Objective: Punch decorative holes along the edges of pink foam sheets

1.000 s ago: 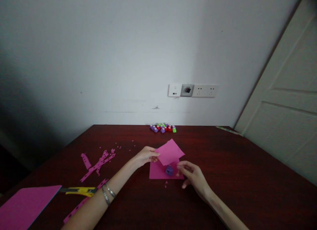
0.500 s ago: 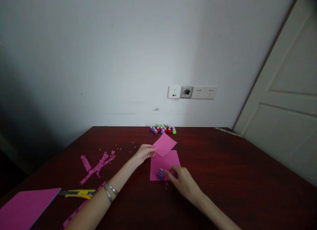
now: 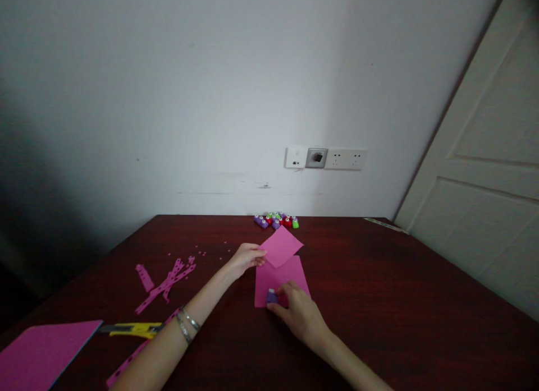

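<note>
My left hand [image 3: 248, 257] pinches the left corner of a pink paper sheet [image 3: 282, 247], which is tilted above the table. Beneath and nearer lies a second pink sheet [image 3: 261, 281], its far edge partly covered by the raised one. At its near edge is a small purple paper punch [image 3: 272, 297] with a white top. The thumb and fingers of my right hand [image 3: 300, 312] close on the punch from the right, and the hand covers the sheet's near right part.
Small purple, red and green punches [image 3: 275, 220] cluster by the wall. Punched pink strips [image 3: 168, 281] and tiny scraps lie left. A yellow utility knife [image 3: 137, 329] rests beside a larger pink sheet [image 3: 46, 352], near my left forearm. A thin strip [image 3: 385, 225] lies at the far right.
My right hand has moved left and its fingers have closed on the purple punch. My left hand and its raised sheet have hardly moved.
</note>
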A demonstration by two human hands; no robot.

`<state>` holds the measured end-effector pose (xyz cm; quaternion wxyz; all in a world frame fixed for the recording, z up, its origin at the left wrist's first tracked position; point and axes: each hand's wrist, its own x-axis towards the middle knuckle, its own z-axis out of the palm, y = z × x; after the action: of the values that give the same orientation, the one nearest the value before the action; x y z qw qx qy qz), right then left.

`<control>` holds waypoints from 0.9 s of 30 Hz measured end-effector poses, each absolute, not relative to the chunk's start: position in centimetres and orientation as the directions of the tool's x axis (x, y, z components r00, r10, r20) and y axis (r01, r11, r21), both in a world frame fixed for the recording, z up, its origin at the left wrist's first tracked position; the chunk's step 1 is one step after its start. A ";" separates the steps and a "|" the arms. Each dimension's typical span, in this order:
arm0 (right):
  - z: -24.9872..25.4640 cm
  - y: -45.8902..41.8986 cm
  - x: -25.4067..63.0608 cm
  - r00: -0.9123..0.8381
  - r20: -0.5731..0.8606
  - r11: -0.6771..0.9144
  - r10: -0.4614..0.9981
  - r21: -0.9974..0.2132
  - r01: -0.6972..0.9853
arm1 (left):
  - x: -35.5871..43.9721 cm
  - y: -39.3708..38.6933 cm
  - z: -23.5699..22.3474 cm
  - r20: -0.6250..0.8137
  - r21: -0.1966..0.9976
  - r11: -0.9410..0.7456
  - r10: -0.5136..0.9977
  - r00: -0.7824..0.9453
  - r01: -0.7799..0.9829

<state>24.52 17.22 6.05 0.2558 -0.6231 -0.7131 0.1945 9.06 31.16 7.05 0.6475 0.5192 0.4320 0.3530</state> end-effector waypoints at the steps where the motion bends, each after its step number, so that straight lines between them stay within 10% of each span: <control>1: 5.9 17.0 24.5 -0.104 0.119 0.156 0.987 -0.629 0.762 | 9.1 31.2 7.1 -0.191 0.978 0.210 0.906 0.378 -0.008; 13: 4.9 16.7 26.0 -0.134 0.090 0.151 0.987 -0.817 0.556 | 8.9 31.3 8.5 -0.145 0.989 0.127 0.869 0.473 0.069; 20: 4.9 17.6 27.5 0.059 0.013 0.014 0.998 -0.999 -0.029 | 8.7 30.8 8.2 -0.156 0.987 0.117 0.829 0.537 0.106; 27: 5.6 18.0 28.4 0.192 0.149 0.148 0.970 -0.989 0.021 | 9.0 30.4 8.2 -0.154 0.988 0.125 0.842 0.518 0.090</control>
<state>28.43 17.97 5.56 0.5805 -0.5088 -0.4867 0.4089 8.99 30.37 8.19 0.6388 0.5923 0.3933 0.2941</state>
